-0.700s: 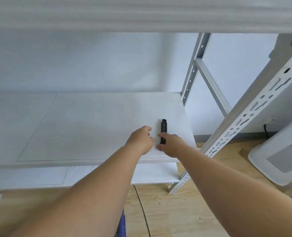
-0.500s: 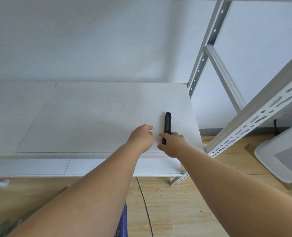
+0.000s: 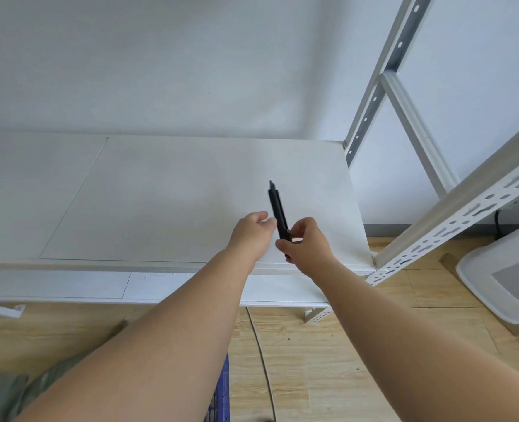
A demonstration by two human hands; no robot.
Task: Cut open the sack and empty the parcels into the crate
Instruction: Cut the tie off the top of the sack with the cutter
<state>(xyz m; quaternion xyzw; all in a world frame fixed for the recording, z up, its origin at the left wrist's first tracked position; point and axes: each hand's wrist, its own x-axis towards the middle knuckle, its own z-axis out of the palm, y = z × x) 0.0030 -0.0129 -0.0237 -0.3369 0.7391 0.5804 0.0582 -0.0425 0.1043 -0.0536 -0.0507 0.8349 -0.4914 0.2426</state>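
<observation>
A slim black utility knife is lifted off the white shelf board, its tip pointing up and away from me. My right hand grips its lower end between thumb and curled fingers. My left hand is just left of the knife with its fingers loosely curled, the fingertips close to the handle; I cannot tell whether they touch it. A strip of the blue crate shows at the bottom, mostly hidden by my left arm. A green, mottled thing, blurred, lies at the bottom left.
White slotted metal uprights and a diagonal brace of the rack stand to the right. A lower shelf sits under the board. A white plastic bin lid lies on the wooden floor at right; a thin cable runs across the floor.
The knife lay on the shelf under my right hand's fingers; now that hand has raised it off the board. My head has tilted, so the view shifted down.
</observation>
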